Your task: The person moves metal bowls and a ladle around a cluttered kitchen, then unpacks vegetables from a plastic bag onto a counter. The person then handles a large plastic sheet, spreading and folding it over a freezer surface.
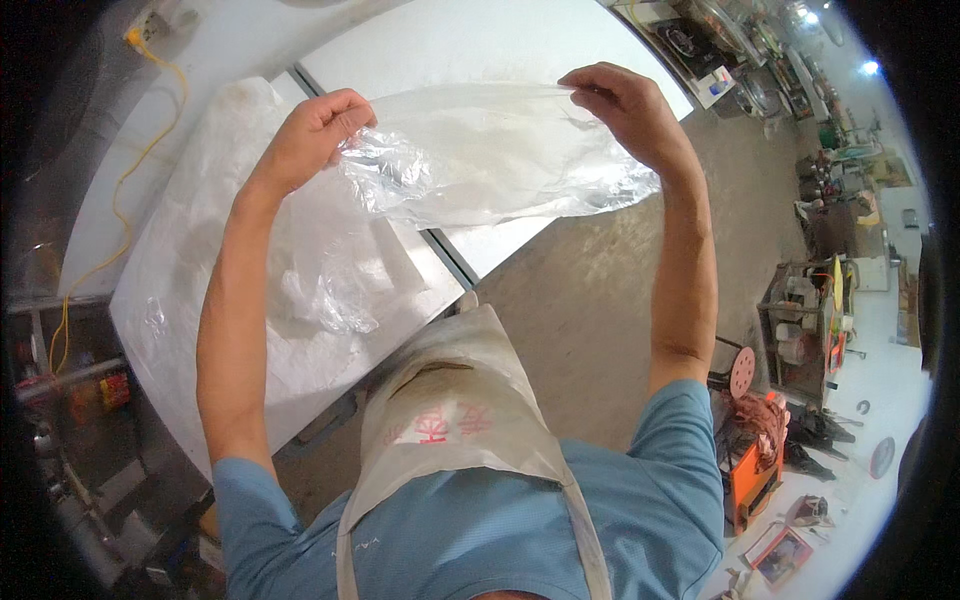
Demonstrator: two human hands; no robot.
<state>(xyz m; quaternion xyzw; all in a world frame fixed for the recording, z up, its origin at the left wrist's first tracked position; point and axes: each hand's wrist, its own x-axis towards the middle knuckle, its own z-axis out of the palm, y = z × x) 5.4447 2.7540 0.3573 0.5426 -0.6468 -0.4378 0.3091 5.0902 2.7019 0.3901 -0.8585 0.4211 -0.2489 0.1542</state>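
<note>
A clear plastic sheet or bag (480, 150) is stretched between my two raised hands, above the white tabletop (450, 45). My left hand (319, 135) pinches its left end, with the film bunched and shiny below the fingers. At the upper right, my right hand (619, 105) holds the top edge of the film between thumb and fingers. More thin translucent plastic film (322, 289) lies spread and wrinkled over the left part of the table, under my left forearm. Whether it joins the piece in my hands cannot be told.
A dark gap (450, 259) runs between two white table panels. A yellow cord (118, 195) hangs along the left side. Concrete floor (570, 330) shows at the right of the table. Farther right stand a cluttered rack (795, 322) and an orange box (752, 480) with cloth on it.
</note>
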